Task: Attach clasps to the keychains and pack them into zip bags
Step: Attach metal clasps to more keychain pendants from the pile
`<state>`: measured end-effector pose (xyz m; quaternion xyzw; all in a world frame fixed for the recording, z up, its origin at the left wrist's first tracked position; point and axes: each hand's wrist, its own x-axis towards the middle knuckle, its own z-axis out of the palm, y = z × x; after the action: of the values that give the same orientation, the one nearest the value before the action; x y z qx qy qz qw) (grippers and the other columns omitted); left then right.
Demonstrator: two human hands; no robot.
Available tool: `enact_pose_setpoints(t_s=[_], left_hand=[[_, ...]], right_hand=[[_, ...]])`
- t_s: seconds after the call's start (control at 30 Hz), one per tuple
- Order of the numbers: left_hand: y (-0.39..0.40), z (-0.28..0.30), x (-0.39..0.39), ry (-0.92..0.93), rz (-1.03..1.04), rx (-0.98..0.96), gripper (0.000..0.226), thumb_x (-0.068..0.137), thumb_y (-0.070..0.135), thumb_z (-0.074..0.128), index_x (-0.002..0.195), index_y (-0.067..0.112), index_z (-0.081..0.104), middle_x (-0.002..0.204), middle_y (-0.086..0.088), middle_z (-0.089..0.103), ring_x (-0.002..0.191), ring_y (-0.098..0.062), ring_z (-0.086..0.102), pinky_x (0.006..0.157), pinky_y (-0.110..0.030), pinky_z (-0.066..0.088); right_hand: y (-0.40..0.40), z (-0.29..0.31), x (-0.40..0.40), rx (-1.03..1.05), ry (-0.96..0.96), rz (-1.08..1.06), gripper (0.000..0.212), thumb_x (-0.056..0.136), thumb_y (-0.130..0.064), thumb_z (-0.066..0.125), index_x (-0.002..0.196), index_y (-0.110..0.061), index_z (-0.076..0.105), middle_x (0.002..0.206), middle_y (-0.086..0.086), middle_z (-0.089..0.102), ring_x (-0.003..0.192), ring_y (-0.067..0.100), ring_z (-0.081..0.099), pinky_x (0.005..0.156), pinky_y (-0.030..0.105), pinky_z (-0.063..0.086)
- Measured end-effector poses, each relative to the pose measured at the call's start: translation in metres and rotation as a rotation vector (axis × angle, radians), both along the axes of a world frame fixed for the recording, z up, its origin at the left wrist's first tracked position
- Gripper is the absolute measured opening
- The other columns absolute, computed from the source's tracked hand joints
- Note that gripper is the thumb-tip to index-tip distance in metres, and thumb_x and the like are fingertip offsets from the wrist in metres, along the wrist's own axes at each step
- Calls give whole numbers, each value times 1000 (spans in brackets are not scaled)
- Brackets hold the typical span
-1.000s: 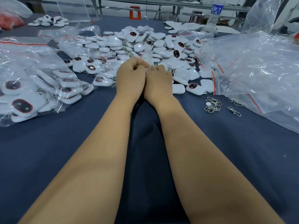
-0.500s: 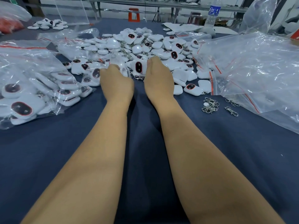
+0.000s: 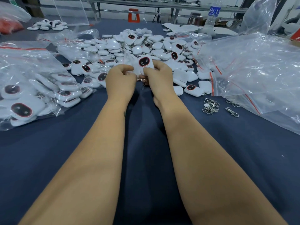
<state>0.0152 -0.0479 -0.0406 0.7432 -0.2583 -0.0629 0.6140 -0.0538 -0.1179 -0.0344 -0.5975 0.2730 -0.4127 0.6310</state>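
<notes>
So both my hands are up over the blue table (image 3: pixel 65 151), just in front of the big keychain pile (image 3: pixel 146 46). My left hand (image 3: pixel 121 80) and right hand (image 3: pixel 159 75) have fingers curled, pinching one white keychain (image 3: pixel 144 63), its dark face toward me. Loose clasps (image 3: pixel 211 106) lie off to my right beside the empty zip bags (image 3: pixel 253 70).

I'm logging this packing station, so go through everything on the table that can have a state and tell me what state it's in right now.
Left hand: pinching a small clear bag.
Right hand: gripping the keychain.
Keychain: held up, face toward camera.
Loose keychain pile: heaped, unbagged.
Packed bag: filled, lying on the left.
Empty zip bags: piled on the right.
Clasps: loose on the cloth.
Water bottle: upright.
</notes>
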Motion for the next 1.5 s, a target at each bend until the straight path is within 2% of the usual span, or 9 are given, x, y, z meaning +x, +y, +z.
enact_pose_setpoints(t_s=[0.2,0.33,0.53,0.67,0.8,0.93,1.07,1.27,1.5], left_hand=[[-1,-4,-5,-168,-66,211,34,80,9,55,105,27,71,89,-4,69,84,-27,66,79,-39,56],[1,2,-6,21,-91,-44,33,79,6,49,81,26,75,69,-1,69,63,-15,62,65,-35,54],[-1,6,-7,217,-101,-218,22,79,5,47,85,-9,64,70,-13,53,63,-23,46,60,-36,37],[-1,6,-8,207,-154,-171,14,78,9,52,65,11,57,58,-3,52,56,-19,47,58,-34,38],[0,5,-9,170,-192,-119,20,82,19,60,62,23,62,58,3,55,56,-16,49,57,-29,40],[-1,5,-9,164,-180,-126,27,82,21,59,55,24,59,53,7,54,53,-14,48,55,-26,41],[-1,4,-7,150,-183,-124,20,84,21,57,67,16,66,64,-1,61,58,-16,53,57,-28,43],[-2,4,-9,134,-179,-101,11,72,26,56,65,18,59,65,-3,54,59,-18,48,61,-32,39],[-1,4,-9,157,-207,-92,12,70,31,56,60,25,57,66,1,58,63,-20,52,64,-37,42]], right_hand=[[-4,4,-3,110,-103,-12,18,85,3,55,90,-10,66,79,8,65,70,19,61,60,27,47],[-4,3,-1,120,-80,82,20,86,5,55,95,-9,66,86,10,66,76,21,58,61,27,48],[-2,-1,-1,83,-32,97,22,89,6,57,109,2,65,88,11,69,79,20,65,64,26,55],[-3,-2,-1,50,36,61,22,89,6,56,110,6,64,87,13,68,74,20,64,61,26,54],[-2,-2,-2,19,77,79,8,87,5,59,89,-1,64,77,12,65,71,23,60,66,32,49],[-2,-2,-2,8,95,84,12,86,5,58,94,2,67,80,13,66,74,24,61,68,34,49],[1,-1,-2,29,75,85,19,84,4,58,102,2,66,80,12,66,71,22,60,65,33,48],[-3,2,-2,147,-32,120,24,89,0,49,88,-17,65,78,5,67,65,15,62,61,27,52],[-2,-1,0,107,-54,105,23,91,0,49,86,-17,63,81,7,66,62,15,61,63,33,53]])
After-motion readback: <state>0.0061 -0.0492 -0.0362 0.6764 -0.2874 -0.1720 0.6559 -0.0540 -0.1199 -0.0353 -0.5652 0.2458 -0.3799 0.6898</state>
